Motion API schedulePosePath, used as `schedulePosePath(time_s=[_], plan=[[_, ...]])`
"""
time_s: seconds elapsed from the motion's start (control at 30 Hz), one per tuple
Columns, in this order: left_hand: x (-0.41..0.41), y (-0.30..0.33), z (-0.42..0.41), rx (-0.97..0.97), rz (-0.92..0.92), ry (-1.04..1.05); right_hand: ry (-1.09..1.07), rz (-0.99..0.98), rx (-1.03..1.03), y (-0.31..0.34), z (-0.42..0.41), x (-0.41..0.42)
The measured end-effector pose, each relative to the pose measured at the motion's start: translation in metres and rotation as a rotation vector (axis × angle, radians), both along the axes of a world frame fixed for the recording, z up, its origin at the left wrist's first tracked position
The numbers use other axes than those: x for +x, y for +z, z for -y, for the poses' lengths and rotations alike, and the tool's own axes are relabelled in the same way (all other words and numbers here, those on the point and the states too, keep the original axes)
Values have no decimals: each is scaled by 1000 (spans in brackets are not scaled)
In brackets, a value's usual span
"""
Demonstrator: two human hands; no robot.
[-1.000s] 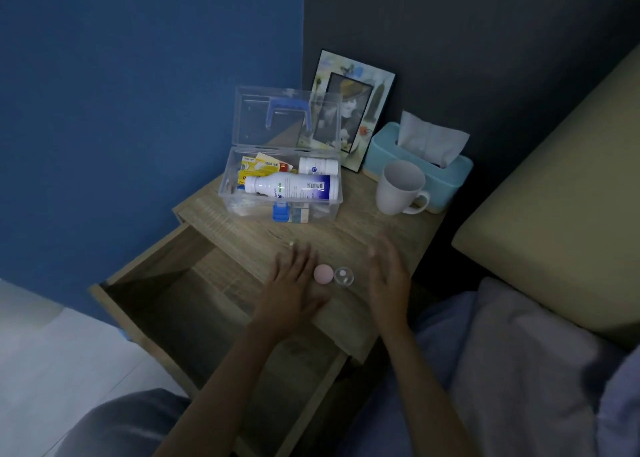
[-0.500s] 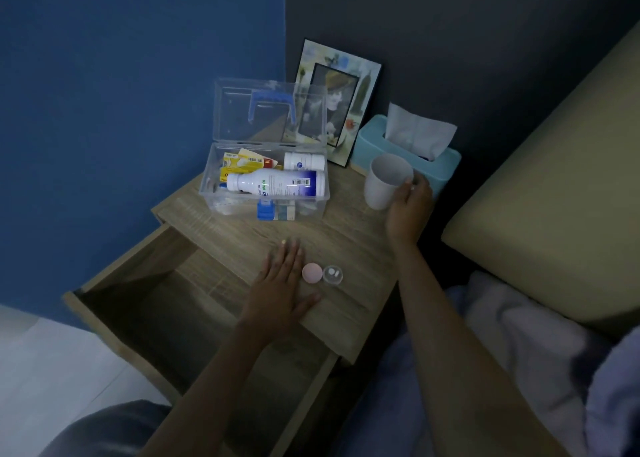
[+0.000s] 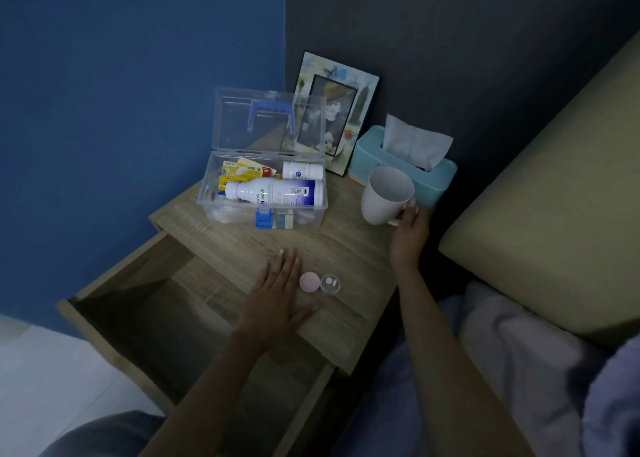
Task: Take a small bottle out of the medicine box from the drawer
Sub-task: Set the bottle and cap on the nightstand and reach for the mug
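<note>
We see the small bottle (image 3: pixel 330 284) uncapped beside its pink cap (image 3: pixel 309 281) on the nightstand (image 3: pixel 349 248), clear of the medicine box (image 3: pixel 263 193); left hand (image 3: pixel 278 295) flat, fingers spread, right hand (image 3: pixel 410 229) gripping the mug (image 3: pixel 386 195), presumably for swallowing pills.

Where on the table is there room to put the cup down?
Bare wood lies between the medicine box, the right hand and the small open bottle. The near corner, right of that bottle and its pink cap, is free too. The back is crowded: the box, photo frame and tissue box. The left hand lies flat on the front edge.
</note>
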State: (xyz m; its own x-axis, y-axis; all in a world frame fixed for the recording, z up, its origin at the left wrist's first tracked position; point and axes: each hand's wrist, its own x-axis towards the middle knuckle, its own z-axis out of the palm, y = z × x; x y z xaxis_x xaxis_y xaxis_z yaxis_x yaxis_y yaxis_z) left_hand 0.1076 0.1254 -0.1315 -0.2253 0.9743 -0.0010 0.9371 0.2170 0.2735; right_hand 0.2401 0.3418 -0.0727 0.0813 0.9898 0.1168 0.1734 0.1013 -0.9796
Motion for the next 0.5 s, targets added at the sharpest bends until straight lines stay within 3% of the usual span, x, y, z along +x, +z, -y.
schedulePosePath(time_s=[0.5], plan=[[1,4,1,-21,25,4,124,27,-79,-13,86,30]])
